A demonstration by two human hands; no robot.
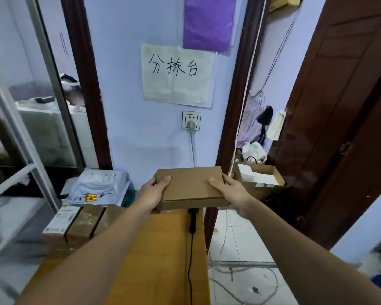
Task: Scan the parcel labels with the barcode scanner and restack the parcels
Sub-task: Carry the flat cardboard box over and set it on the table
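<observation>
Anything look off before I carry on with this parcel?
No label shows on the brown parcel held by left hand and right hand. Loose cables sprawl on the floor.

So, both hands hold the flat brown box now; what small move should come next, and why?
Probably turn the flat brown box over. The left hand and right hand grip its two ends, and the top face shows no label, so any barcode may be underneath. The scanner lies on the wooden table just below.
</observation>
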